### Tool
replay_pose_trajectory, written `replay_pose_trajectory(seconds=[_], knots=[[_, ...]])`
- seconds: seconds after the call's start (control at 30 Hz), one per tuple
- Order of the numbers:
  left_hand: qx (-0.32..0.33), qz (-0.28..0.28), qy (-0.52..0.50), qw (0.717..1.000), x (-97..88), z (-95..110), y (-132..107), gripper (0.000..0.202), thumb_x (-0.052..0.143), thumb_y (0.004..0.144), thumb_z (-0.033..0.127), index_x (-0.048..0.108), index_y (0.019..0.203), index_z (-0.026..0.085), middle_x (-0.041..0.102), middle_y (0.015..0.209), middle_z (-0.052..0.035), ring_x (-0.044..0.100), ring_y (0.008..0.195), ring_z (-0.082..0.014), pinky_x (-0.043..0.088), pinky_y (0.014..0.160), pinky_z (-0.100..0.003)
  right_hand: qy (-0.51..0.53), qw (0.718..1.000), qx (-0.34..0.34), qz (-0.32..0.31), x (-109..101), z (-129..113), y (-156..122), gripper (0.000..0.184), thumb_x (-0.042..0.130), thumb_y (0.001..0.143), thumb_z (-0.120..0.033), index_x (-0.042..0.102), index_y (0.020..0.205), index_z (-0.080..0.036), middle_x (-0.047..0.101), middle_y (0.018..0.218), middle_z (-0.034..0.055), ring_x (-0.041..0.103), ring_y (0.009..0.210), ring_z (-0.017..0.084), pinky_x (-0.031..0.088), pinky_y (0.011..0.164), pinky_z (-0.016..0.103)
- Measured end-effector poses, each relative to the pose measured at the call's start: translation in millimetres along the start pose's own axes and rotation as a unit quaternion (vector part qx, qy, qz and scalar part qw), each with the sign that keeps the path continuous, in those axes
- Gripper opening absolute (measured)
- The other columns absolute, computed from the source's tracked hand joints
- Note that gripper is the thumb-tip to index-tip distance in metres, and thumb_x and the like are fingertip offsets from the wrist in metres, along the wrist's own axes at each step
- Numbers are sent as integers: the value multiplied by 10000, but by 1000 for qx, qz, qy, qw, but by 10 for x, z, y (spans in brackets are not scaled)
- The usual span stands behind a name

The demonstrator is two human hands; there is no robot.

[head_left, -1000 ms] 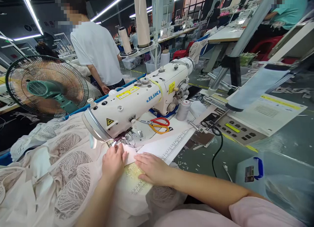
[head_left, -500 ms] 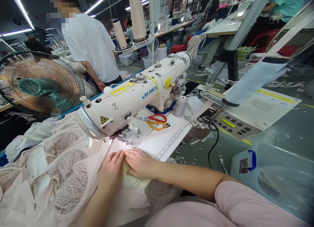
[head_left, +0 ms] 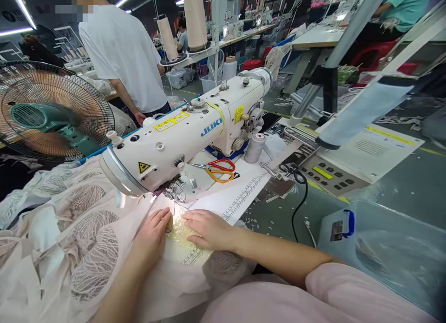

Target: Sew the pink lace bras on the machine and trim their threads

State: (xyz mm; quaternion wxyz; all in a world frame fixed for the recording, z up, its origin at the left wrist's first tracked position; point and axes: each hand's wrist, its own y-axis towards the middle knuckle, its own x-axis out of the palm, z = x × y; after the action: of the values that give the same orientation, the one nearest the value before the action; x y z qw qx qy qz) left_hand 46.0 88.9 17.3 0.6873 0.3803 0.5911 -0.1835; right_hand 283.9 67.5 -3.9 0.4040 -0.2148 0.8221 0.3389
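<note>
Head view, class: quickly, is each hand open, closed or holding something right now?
Left hand: open, fingers together, resting on pale fabric.
Right hand: open, palm down at the yellowed table patch.

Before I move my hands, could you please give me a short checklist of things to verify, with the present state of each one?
1. Left hand resting on the pale fabric: ok.
2. Right hand apart from the left, resting at the yellowish patch of the table: ok.
3. Table free of loose tools: not ok; the scissors lie there, beside the sewing machine.
4. Thread cone standing upright: ok.
5. Both hands clear of the needle: cannot tell; they are in front of the machine head, but the needle itself cannot be made out.
</note>
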Motion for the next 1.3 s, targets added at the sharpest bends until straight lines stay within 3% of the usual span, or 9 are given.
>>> replay_pose_trajectory(seconds=[0.23,0.5,0.97,1.3], knots=[[-2,-5,-18,1000,-4,-145,39,381,364,874,59,557,1195,125,616,1222,-140,547,1137,-255,515,928,-435,3,1000,-4,16,12,-2,1,319,601,847,-333,645,1054,-93,619,1234,146,554,1166,253,439,1012,379],[-14,-32,-26,999,-26,-178,32,466,336,814,-20,588,1174,133,608,1230,-126,512,1165,-249,486,964,-448,17,1000,2,14,-8,-11,-10,301,598,849,-311,643,1049,-90,618,1235,136,550,1169,256,430,1019,380],[-15,-38,7,999,-38,-240,40,432,333,852,40,622,1151,157,641,1216,-92,515,1175,-247,492,966,-445,21,999,-2,32,27,2,-17,299,583,855,-323,649,1041,-99,626,1222,134,564,1146,248,440,1008,369],[-31,-34,74,996,-44,-419,167,451,340,800,35,674,1071,170,677,1157,-102,588,1087,-265,536,880,-429,14,1000,11,-7,9,16,16,286,620,832,-343,644,1013,-123,624,1222,127,553,1162,242,426,1015,366]])
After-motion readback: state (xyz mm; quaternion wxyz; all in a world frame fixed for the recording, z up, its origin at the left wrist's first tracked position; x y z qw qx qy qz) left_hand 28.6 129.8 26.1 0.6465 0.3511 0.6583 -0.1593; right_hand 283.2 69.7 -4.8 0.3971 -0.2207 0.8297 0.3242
